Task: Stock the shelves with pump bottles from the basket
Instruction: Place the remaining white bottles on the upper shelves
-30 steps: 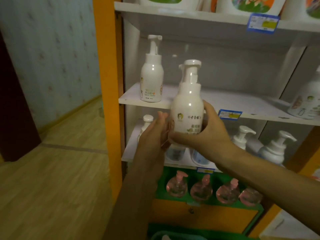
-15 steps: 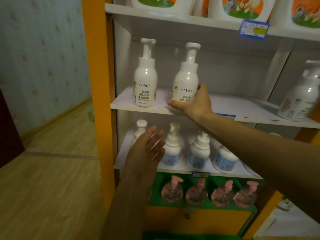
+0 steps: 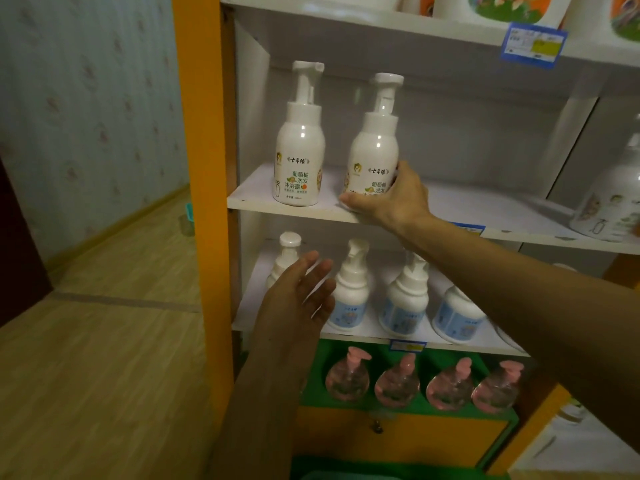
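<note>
Two white pump bottles stand upright on the white middle shelf (image 3: 485,216). The left pump bottle (image 3: 300,147) stands free near the orange post. My right hand (image 3: 391,199) wraps the base of the second pump bottle (image 3: 375,150), which rests on the shelf just right of the first. My left hand (image 3: 298,299) hovers lower, open and holding nothing, in front of the blue-labelled bottles on the shelf below. The basket shows only as a green edge (image 3: 346,474) at the bottom of the view.
An orange post (image 3: 204,168) borders the shelves on the left. Blue-labelled pump bottles (image 3: 405,303) fill the lower shelf, pink ones (image 3: 398,382) a green tray beneath. Another white bottle (image 3: 613,202) stands far right. Jugs line the top shelf. Wooden floor lies to the left.
My right hand lifted the pump bottle from chest height onto the middle shelf beside the first one. My left hand let go of it and dropped away, open.
</note>
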